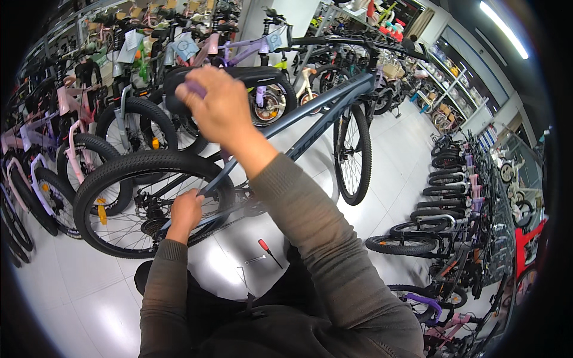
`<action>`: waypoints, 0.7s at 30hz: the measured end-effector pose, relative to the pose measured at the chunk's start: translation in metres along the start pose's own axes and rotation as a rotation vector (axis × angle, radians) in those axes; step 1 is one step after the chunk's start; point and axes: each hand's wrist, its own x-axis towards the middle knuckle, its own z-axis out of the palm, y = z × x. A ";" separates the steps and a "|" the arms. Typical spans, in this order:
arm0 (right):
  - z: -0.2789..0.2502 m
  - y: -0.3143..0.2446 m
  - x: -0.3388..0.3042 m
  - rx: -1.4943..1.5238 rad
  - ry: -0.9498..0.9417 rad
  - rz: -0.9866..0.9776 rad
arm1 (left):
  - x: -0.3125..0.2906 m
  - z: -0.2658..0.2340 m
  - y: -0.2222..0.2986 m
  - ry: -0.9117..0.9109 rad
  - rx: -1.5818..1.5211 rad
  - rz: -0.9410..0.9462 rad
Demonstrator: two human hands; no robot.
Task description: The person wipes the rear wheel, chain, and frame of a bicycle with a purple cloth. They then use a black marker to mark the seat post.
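A dark blue-grey mountain bike (pixel 325 101) stands across in front of me, its rear wheel (pixel 89 206) at the left and its front wheel (pixel 353 158) at the right. My right hand (pixel 221 107) is closed at the black saddle (pixel 253 74), over its rear end. A bit of purple cloth (pixel 196 89) shows between its fingers; the rest of the cloth is mostly hidden by the hand. Lower down, my left hand (pixel 186 213) is wrapped round the thin rear frame tube (pixel 218 181), just above the rear cassette (pixel 154 227).
On the white tiled floor near my legs lie a red-handled screwdriver (pixel 269 252), a wrench (pixel 255 260) and a hex key (pixel 242 275). Rows of parked bikes (pixel 71 101) crowd the left and back. More bikes (pixel 444 209) line the right side.
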 end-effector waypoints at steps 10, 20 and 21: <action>-0.014 -0.029 -0.156 0.253 -0.333 0.299 | -0.029 -0.003 0.048 -0.073 -1.506 0.118; -0.038 -0.007 -0.085 -0.137 0.028 0.024 | -0.017 -0.001 0.039 -0.156 -1.588 -0.118; -0.035 -0.006 -0.072 -0.184 0.021 -0.019 | -0.016 0.002 0.039 -0.139 -1.633 -0.102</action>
